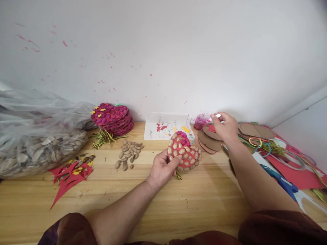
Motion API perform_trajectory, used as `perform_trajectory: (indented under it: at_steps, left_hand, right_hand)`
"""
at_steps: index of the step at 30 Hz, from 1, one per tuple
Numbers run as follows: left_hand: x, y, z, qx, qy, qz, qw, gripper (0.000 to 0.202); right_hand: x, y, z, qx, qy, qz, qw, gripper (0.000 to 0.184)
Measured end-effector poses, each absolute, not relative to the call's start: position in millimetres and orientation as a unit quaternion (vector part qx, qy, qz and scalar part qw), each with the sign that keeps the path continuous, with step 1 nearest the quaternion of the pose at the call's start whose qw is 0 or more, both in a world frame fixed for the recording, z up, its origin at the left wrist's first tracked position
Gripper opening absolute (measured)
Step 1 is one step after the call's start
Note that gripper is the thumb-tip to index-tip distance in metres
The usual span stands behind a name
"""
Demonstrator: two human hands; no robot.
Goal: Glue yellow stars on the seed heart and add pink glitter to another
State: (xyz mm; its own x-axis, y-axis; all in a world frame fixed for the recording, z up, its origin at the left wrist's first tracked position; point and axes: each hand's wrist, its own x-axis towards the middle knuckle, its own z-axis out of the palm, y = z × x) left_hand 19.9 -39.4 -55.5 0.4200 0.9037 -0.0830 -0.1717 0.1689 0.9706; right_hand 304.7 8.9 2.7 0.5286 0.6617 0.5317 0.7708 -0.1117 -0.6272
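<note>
My left hand (166, 167) grips a round red craft piece (184, 152) by its lower left edge, thumb on top. Peanut shells cover its face; a few at the top are painted magenta, the others are bare tan. A bundle of short green stems sticks out at its bottom. My right hand (226, 126) pinches the white handle of a paintbrush (216, 116) over a clear cup of magenta paint (199, 123). The brush's tip is hard to make out at the cup. Below the cup lie cardboard discs (209, 140).
A white sheet (150, 131) with small red stars lies at the back. Loose peanuts (127, 153), a stack of magenta-painted pieces (112, 119), red scraps (70, 178) and a plastic bag of peanut shells (38, 146) are leftward. Blue scissors (283, 182) and red sheets (298, 170) lie right.
</note>
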Motion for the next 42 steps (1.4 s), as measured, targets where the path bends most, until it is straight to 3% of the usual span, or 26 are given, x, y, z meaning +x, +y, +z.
perform_trajectory:
  at_steps: [5, 7, 9, 20, 34, 42]
  left_hand:
    - [19.2, -40.9, -55.5, 0.509, 0.359, 0.397, 0.674, 0.047]
    - [18.9, -41.7, -56.7, 0.513, 0.358, 0.395, 0.673, 0.046]
    - [18.7, -42.6, -58.8, 0.517, 0.354, 0.396, 0.671, 0.043]
    - [17.9, -48.1, -60.8, 0.558, 0.35, 0.397, 0.64, 0.032]
    - [17.5, -50.2, -59.2, 0.613, 0.351, 0.408, 0.579, 0.02]
    - [16.6, -49.0, -60.6, 0.644, 0.334, 0.419, 0.547, 0.022]
  right_hand:
    - [295.1, -20.8, 17.1, -0.704, -0.456, -0.069, 0.54, 0.035]
    - [281.6, -38.2, 24.3, -0.65, -0.441, -0.041, 0.617, 0.031]
    - [261.4, -57.2, 30.5, -0.621, -0.45, -0.013, 0.641, 0.029]
    - [189.2, -106.0, 23.9, -0.565, -0.607, -0.022, 0.559, 0.01]
    - [190.7, -108.7, 22.8, -0.509, -0.691, -0.095, 0.504, 0.025]
    - [188.7, -107.8, 23.6, -0.498, -0.719, -0.145, 0.463, 0.017]
